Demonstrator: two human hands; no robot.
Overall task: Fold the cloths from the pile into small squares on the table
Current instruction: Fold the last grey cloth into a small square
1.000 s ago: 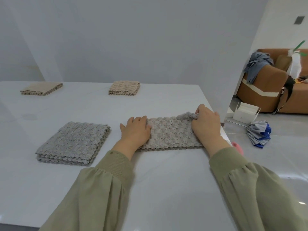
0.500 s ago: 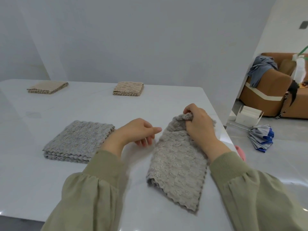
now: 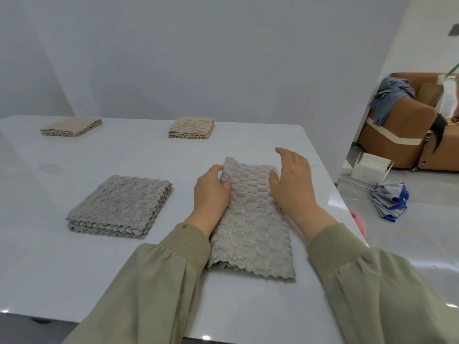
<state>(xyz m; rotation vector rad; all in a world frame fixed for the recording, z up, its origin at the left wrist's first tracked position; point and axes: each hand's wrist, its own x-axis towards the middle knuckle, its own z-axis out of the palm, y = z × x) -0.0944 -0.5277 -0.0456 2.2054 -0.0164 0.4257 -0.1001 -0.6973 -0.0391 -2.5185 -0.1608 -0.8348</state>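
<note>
Requesting position of the grey cloth strip [image 3: 250, 219]. (Inspector)

It lies flat on the white counter [image 3: 124, 281], folded into one long band. One scalloped short end is nearest the wearer and the other points away. (Operator)

State of the left hand [image 3: 211, 194]? (Inspector)

It is at the strip's left edge, toward the far end. Its fingers [image 3: 224, 184] are curled and pressed together, gripping that edge. (Operator)

State of the right hand [image 3: 293, 184]? (Inspector)

It is at the strip's right edge, opposite the left hand. The fingers [image 3: 295, 160] are straight and pressed together, the thumb is set apart over the cloth, and the palm is turned toward the strip. It holds nothing. Contact between palm and cloth cannot be told. (Operator)

Other items? (Inspector)

- Left of the strip, apart from it: a stack of grey cloths [image 3: 121, 207].
- Beyond the strip, well apart: a beige folded square [image 3: 191, 127].
- Beyond and further left of the strip: a second beige folded cloth [image 3: 72, 127].
- Right of the strip, on the floor: a closed umbrella [image 3: 390, 202], a white box [image 3: 370, 166] and a brown sofa [image 3: 402, 135]. (Operator)
</note>
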